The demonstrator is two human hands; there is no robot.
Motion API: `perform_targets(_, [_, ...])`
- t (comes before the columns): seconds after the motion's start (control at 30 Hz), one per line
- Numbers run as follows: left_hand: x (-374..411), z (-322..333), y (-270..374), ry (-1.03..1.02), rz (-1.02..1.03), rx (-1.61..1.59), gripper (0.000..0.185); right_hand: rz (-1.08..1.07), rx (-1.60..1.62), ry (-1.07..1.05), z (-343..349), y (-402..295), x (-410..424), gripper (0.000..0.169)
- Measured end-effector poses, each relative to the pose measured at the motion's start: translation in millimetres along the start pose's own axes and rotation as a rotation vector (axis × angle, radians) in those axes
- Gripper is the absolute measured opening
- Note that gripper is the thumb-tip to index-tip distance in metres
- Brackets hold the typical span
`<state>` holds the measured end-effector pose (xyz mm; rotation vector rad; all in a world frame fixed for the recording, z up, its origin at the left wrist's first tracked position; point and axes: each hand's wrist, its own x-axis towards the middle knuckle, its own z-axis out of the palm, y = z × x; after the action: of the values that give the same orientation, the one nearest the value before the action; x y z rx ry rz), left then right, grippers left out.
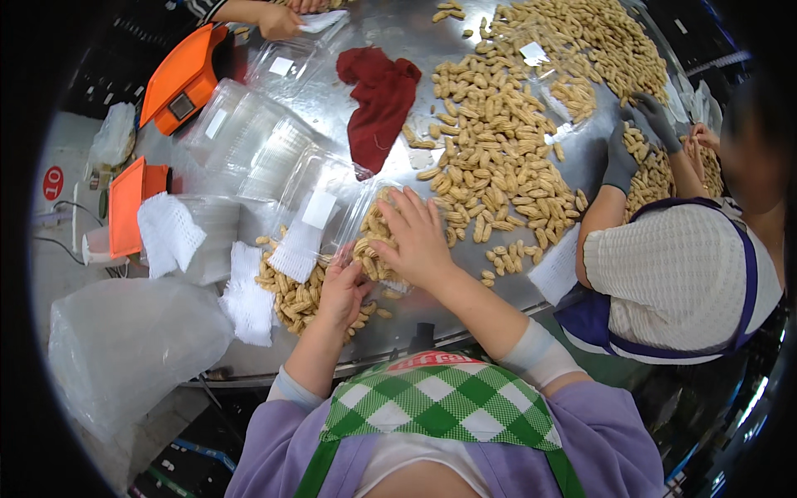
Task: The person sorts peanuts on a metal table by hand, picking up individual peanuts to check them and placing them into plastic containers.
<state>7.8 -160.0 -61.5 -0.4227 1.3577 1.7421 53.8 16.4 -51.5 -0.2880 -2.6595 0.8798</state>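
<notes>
My left hand (342, 291) grips the near left edge of a clear plastic clamshell box (356, 215). In-shell peanuts (372, 231) fill part of the box. Over them lies my right hand (414, 239), palm down and fingers spread, touching the nuts. Left of the box is clear plastic with a blank white label (319, 208); whether it is this box's lid, I cannot tell. A white foam net (297, 256) shows beside it, above a small peanut pile (296, 305). A large peanut heap (498, 155) spreads to the right of my right hand.
A dark red cloth (381, 106) lies on the metal table (429, 305). Stacked clear boxes (249, 143), two orange devices (180, 81) and a plastic bag (137, 348) stand left. A co-worker's gloved hands (622, 155) work at right. Another person's hand (280, 23) is at the far side.
</notes>
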Motion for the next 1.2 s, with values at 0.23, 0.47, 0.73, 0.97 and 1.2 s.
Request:
perform_targets(0.23, [-16, -16, 15, 0.091, -0.055, 0.079, 0.034, 0.249, -0.407, 0.279, -77, 134, -18, 0.049])
perform_targets(0.47, [-5, -28, 25, 0.147, -0.085, 0.078, 0.021, 0.237, -0.274, 0.122, -81, 119, -49, 0.037])
perform_targets(0.73, [-3, -31, 27, 0.138, -0.12, 0.389, 0.015, 0.118, -0.421, 0.106, -77, 149, 39, 0.022])
perform_targets(0.97, [-16, -7, 72, -0.092, 0.012, 0.672, 0.02, 0.192, -0.065, 0.349, -84, 155, 34, 0.021])
perform_targets(1.2, [78, 110, 114, -0.215, 0.847, 1.026, 0.012, 0.748, 1.03, 0.369, -94, 168, -17, 0.006])
